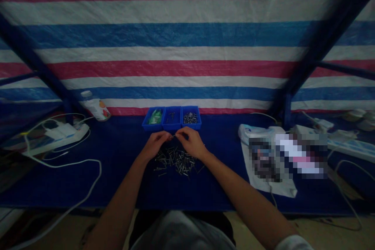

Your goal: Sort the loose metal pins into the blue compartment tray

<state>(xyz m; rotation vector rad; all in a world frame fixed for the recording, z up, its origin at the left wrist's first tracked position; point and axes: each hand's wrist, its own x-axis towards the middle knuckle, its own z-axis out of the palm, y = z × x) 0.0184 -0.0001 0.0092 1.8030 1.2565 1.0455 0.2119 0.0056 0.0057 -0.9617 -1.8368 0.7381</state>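
Note:
My left hand [156, 143] and my right hand [191, 140] meet above a pile of small metal screws [178, 162] on the blue table. Fingertips of both hands are pinched together around the two ends of one thin screw [173, 136]; its exact shape is too small to make out. Just beyond my hands stand three joined blue bins. A green and clear plastic bag lies in the left bin [152, 127]. The middle bin [172, 125] has a few screws in it, and the right bin [191, 126] holds many small metal parts.
A white bottle [98, 107] stands at the back left, near a power strip [64, 138] and a looping white cable [98, 172]. On the right lie a plastic bag [249, 131], a partly blurred white sheet [281, 189] and another power strip [354, 146]. Blue frame posts flank the table.

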